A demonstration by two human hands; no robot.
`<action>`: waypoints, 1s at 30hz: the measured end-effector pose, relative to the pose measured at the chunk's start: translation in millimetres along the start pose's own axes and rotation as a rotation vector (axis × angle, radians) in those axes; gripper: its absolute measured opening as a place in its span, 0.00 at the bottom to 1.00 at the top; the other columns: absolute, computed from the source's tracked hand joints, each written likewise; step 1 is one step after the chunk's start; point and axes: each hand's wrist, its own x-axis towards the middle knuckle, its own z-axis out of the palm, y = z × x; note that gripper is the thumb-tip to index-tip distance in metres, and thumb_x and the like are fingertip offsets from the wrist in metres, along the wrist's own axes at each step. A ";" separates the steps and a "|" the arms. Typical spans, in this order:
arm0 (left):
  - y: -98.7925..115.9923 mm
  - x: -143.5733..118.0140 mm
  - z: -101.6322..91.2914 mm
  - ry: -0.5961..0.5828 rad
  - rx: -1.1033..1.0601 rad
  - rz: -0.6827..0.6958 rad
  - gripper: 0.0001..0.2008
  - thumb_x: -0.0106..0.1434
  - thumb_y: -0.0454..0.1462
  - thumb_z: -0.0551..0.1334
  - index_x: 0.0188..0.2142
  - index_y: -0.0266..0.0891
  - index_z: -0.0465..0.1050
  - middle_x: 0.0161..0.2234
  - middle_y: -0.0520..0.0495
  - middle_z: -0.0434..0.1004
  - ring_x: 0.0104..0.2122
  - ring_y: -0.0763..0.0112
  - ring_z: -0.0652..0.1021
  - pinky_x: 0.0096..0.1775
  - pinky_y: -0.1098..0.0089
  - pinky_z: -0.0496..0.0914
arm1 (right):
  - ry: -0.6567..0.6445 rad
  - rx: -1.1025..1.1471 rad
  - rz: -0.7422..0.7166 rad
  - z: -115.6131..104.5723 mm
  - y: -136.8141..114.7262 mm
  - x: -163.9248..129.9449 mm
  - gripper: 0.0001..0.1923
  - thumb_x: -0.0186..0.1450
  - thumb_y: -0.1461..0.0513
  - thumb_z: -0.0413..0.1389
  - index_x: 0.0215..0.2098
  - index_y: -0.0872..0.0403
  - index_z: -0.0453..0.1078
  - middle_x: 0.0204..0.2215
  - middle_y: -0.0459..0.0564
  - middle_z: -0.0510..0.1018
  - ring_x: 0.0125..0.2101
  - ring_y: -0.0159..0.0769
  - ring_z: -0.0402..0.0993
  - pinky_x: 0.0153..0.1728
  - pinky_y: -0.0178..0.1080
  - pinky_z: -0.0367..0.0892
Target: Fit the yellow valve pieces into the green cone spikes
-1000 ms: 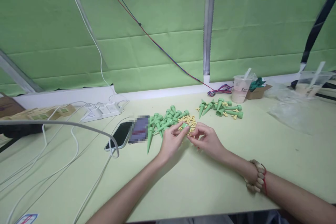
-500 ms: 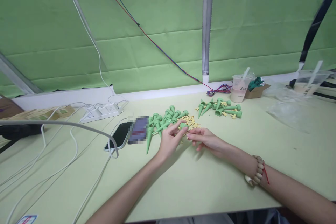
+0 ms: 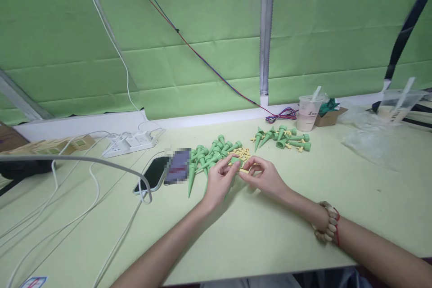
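My left hand (image 3: 220, 181) pinches the wide end of a green plastic spike (image 3: 235, 162) between thumb and fingers. Facing it, my right hand (image 3: 265, 177) holds a small yellow plastic piece (image 3: 245, 170) at its fingertips, almost touching the spike's end. Just behind both hands lies a pile of green spikes (image 3: 209, 156) and a scatter of yellow pieces (image 3: 243, 154). A second group of green spikes with yellow pieces on them (image 3: 286, 139) lies further back right. A bead bracelet is on my right wrist.
A black phone (image 3: 153, 174) and a blurred card lie left of the pile. A power strip (image 3: 133, 141) with white cables, a grey cable (image 3: 84, 160), a drink cup (image 3: 307, 114), a small carton (image 3: 329, 117), plastic bags and a clear tub (image 3: 400, 103) line the pale green table (image 3: 270, 238).
My right hand curled its fingers back up and closed in on the left hand's spike with the yellow piece. The left hand stayed in place.
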 end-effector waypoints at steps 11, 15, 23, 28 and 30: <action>1.4 2.0 -7.4 0.013 0.149 0.132 0.24 0.56 0.48 0.57 0.47 0.33 0.69 0.16 0.52 0.57 0.23 0.80 0.61 0.27 0.79 0.60 | -0.313 0.613 0.475 -4.2 0.3 2.2 0.16 0.51 0.54 0.63 0.30 0.57 0.68 0.26 0.44 0.63 0.22 0.20 0.59 0.23 0.23 0.65; -1.3 2.2 -6.3 0.012 0.184 0.113 0.23 0.56 0.48 0.58 0.46 0.35 0.70 0.14 0.53 0.55 0.23 0.79 0.59 0.28 0.79 0.58 | -0.184 0.348 0.339 -1.0 0.2 1.6 0.19 0.49 0.53 0.63 0.26 0.57 0.63 0.21 0.43 0.62 0.20 0.22 0.59 0.21 0.28 0.63; -7.9 -0.4 -2.3 0.013 0.197 0.075 0.24 0.56 0.49 0.58 0.48 0.38 0.69 0.19 0.52 0.57 0.22 0.82 0.59 0.25 0.80 0.56 | 0.076 -0.431 -0.426 1.0 6.3 -7.8 0.10 0.57 0.63 0.53 0.19 0.56 0.64 0.22 0.47 0.66 0.21 0.25 0.62 0.22 0.30 0.59; -3.5 1.9 -2.9 0.054 0.042 0.021 0.26 0.55 0.50 0.57 0.48 0.35 0.67 0.17 0.54 0.52 0.18 0.84 0.56 0.21 0.80 0.56 | 0.053 -0.158 -0.097 -2.6 -2.0 -2.8 0.15 0.53 0.53 0.59 0.30 0.56 0.67 0.31 0.48 0.70 0.20 0.25 0.65 0.20 0.30 0.61; -3.1 3.4 -4.2 0.057 0.014 0.033 0.27 0.55 0.50 0.57 0.49 0.35 0.66 0.17 0.55 0.52 0.18 0.84 0.56 0.20 0.80 0.56 | -0.005 -0.018 0.094 -2.5 -5.7 -0.5 0.20 0.53 0.49 0.58 0.33 0.56 0.69 0.31 0.49 0.71 0.19 0.25 0.64 0.17 0.30 0.60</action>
